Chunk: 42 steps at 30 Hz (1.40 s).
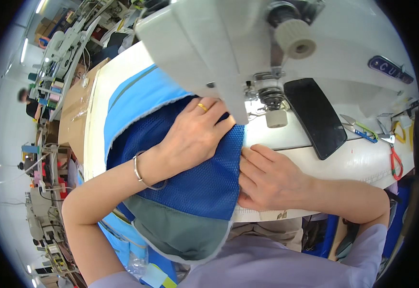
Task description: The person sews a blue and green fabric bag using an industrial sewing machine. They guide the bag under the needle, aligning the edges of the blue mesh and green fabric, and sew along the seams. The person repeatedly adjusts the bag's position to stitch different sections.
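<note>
A blue bag piece with a mesh panel (200,187), a light blue panel (137,91) and a grey-green panel (180,230) lies under the white sewing machine (195,48). My left hand (195,134) rests on the mesh near the needle area, fingers bent and closed on the fabric near its upper edge; the needle is hidden behind the machine's head. My right hand (269,180) grips the right edge of the same piece with curled fingers. A black phone (315,117) lies on the machine bed to the right of both hands.
Scissors with red handles (395,161) and small snips (363,132) lie at the right. A cardboard-covered surface (72,127) adjoins the table on the left. Further left, other machines (41,225) line the room, and a person (29,105) is in the background.
</note>
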Motion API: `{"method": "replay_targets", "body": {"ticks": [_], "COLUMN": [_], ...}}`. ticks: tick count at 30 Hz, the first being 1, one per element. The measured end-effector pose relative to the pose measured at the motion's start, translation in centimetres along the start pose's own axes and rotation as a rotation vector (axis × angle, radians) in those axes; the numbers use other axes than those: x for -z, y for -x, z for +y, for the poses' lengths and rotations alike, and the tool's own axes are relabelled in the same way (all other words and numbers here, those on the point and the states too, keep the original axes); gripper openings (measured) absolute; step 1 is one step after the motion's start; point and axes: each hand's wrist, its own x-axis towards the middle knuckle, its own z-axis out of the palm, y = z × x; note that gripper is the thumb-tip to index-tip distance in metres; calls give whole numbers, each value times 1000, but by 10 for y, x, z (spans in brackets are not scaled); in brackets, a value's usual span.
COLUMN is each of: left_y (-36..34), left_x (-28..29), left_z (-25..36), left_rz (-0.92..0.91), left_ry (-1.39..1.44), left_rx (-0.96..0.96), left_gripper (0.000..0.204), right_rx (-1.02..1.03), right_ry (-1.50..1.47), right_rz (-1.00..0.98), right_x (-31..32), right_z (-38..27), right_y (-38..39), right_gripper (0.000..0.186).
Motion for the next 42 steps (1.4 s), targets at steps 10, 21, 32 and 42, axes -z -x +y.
{"method": "replay_targets", "body": {"ticks": [10,21,32,42], "left_y": [12,2,7,7], "left_x": [-18,-16,-16,-9], "left_z": [-6,-6,4,9], "left_rz": [198,98,127,12], "left_ry": [108,63,147,54], "left_rx": [-4,78,215,214], "left_gripper": [34,30,31,37], "right_rx": [119,97,70,70], "right_ry": [149,18,11,21], "right_rz": [-100,-107,-35,-30], "right_x": [8,15,8,10], "right_z": [3,30,26,27], "right_y": [-4,-8,-5,-6], "right_gripper": [21,19,19,20]}}
